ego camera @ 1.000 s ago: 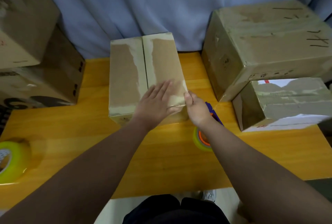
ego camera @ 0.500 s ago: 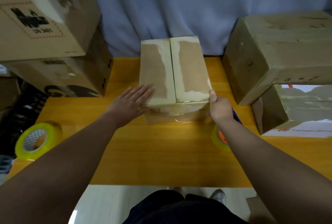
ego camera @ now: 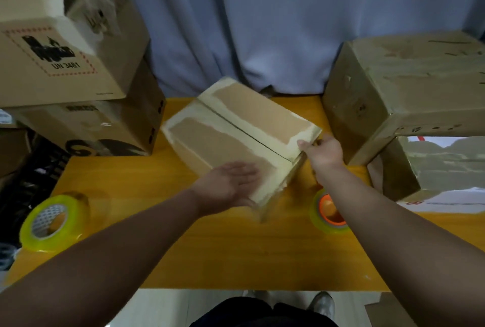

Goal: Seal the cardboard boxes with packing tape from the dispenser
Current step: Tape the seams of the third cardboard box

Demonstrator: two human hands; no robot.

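Brown cardboard sits in the middle of our yellow table (ego camera: 210,261). It is the box (ego camera: 236,127) we want to seal. It lies cornerwise to us, with its two top flaps shut and a thin dark slit between them. We cannot tell if its near corner is on the table or a bit off it.

Our left hand (ego camera: 231,185) lies flat on the near part of the box, fingers straight, holding nothing. Our right hand (ego camera: 324,153) grips the right corner, thumb on top and fingers curled round the edge. The tape dispenser (ego camera: 329,211) lies on the table just beside the box, under our right arm.

We think some things could go wrong. A flat hand can slide, so the box may slip if we turn it. The near corner could bump the tape dispenser and push it toward the table edge. The right corner is near the big boxes (ego camera: 406,85) and could hit them. We see no tape over the slit, so the flaps may pop up.
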